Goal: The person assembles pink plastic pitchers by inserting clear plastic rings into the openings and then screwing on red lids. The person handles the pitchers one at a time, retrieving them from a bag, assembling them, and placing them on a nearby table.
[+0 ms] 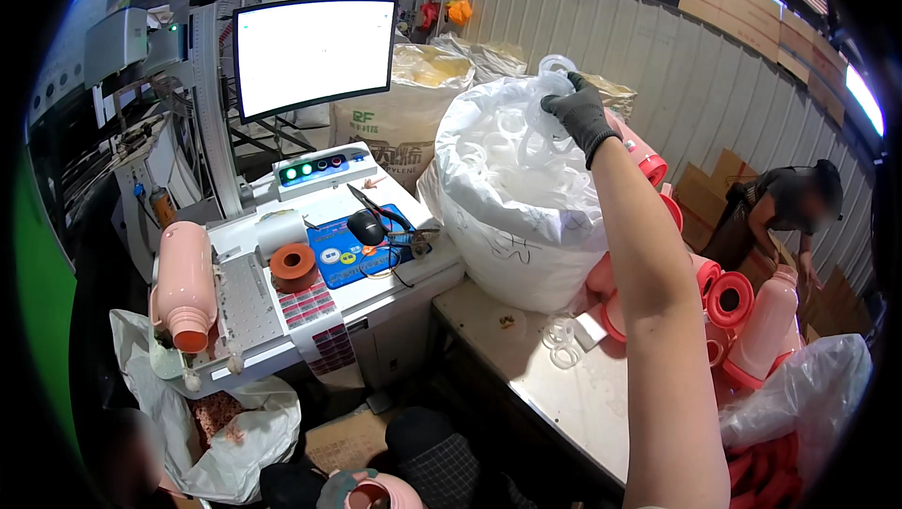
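My right hand [584,116], in a dark grey glove, reaches to the top of a large white sack [507,246]. Its fingers are closed on a translucent plastic ring [556,66] at the heap's upper edge; how many rings it grips is unclear. Similar translucent rings [512,147] fill the sack. At the lower edge, my left hand [336,488], partly cut off and gloved in grey, wraps around a pink bottle body [387,492] whose round mouth faces up. A few loose rings [562,345] lie on the white table [507,359] below the sack.
At left, a pink bottle [185,279] lies on a machine bed beside a brown tape roll [293,265], pliers and a black mouse [365,227] under a monitor [315,53]. Red-rimmed pink parts [728,298] crowd the right. A co-worker [775,213] bends there.
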Demonstrator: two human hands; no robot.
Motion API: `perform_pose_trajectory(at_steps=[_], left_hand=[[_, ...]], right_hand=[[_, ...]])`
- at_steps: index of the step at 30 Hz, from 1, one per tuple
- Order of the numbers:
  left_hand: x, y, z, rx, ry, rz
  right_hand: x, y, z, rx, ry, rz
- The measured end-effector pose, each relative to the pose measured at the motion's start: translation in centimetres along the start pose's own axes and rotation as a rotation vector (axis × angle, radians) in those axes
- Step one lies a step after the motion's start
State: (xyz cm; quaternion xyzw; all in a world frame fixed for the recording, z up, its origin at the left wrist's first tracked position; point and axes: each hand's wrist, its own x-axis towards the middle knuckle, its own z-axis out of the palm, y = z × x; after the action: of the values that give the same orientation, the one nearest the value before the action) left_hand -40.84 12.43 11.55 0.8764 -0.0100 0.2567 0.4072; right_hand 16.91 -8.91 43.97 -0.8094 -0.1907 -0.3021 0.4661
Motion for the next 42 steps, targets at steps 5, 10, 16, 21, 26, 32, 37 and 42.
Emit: perform_pose_trajectory(at_steps=[5, 10, 16, 21, 26, 32, 37, 42], left_hand=[[1.0, 0.4, 0.6, 0.013, 0.138, 0.010], [-0.1, -0.1, 1.0, 0.064, 0.176, 0.023], [-0.1, 0.1, 1.0, -0.060, 0.105, -0.074], [0.2, 0.0, 0.8, -0.057, 0.042, -0.103], [-0.5, 0.3, 0.6, -0.218, -0.029, -0.312], [-1.1, -0.1, 1.1, -0.288, 0.005, -0.377], [-1.4, -0.3, 1.8, -0.295, 0.018, -0.355], [-1.4, -0.4, 1.5, -0.197, -0.017, -0.369]], right_hand=[[0.4, -0.5, -1.8, -0.008, 0.091, 0.009], [0.1, -0.5, -3.2, 0.090, 0.123, -0.022], [-0.7, -1.4, -6.8, 0.200, 0.149, -0.006], [-1.4, -2.0, -12.4, 0.385, 0.145, -0.046], [-5.4, -0.7, -20.0, 0.591, 0.035, -0.018], [-17.3, 7.3, -24.6, 0.482, -0.005, 0.166], [-31.1, 17.9, -23.3, 0.255, -0.058, 0.442], [-39.9, 22.9, -17.5, -0.733, -0.314, 0.407]])
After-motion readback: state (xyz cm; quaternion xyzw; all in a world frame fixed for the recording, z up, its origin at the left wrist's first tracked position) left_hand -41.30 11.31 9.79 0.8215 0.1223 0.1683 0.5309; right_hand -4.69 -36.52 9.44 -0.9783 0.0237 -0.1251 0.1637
